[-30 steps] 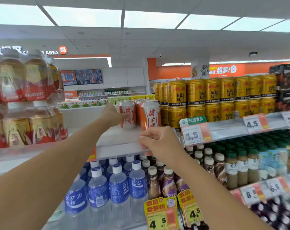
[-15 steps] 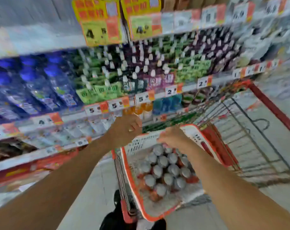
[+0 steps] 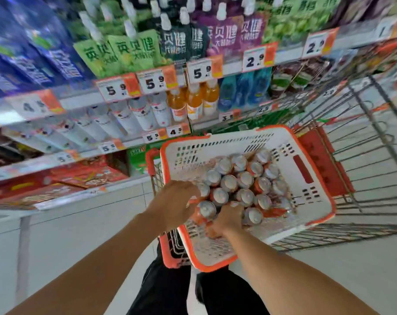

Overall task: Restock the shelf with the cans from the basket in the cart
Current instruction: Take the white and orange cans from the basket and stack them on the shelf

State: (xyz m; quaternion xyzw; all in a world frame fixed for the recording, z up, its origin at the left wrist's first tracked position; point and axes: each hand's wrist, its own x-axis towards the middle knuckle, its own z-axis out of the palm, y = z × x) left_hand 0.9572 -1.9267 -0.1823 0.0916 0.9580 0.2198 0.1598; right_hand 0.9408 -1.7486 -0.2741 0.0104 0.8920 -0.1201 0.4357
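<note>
White-and-orange basket (image 3: 306, 208) in wire cart (image 3: 363, 155), holding silver-topped orange cans (image 3: 245, 180); left hand (image 3: 177, 201) and right hand (image 3: 227, 220) among cans, grasp indiscernible.

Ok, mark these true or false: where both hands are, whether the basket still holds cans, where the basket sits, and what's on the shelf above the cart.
1. Both hands, left hand and right hand, reach into the white plastic basket with orange rim. True.
2. The basket is empty. False: many silver-topped orange cans stand in it.
3. The basket sits on the floor. False: it rests in the wire shopping cart.
4. Orange drink bottles stand on the shelf above the cart. True.
</note>
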